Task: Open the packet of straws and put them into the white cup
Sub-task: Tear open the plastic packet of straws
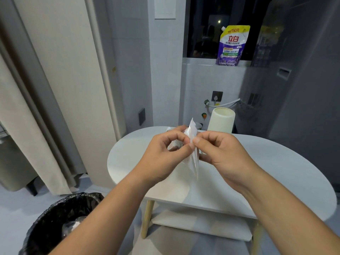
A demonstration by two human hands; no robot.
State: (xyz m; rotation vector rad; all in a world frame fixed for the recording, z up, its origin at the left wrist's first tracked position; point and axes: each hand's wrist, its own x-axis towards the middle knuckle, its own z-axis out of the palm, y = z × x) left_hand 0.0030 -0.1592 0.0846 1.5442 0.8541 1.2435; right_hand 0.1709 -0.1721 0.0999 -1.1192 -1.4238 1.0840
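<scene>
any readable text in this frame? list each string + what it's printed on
"150克": top of the purple and white refill pouch on the window ledge; the characters before it are too blurred.
"立白": big red brand mark on the same pouch.
Smaller lines below the brand on the pouch: too small to read.
Packet of straws, held by the left hand and right hand: a small dark mark, unreadable.
White cup: no text visible.

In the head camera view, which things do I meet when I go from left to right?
Curtain → black-lined bin → left hand → packet of straws → right hand, with the white cup behind it.
</scene>
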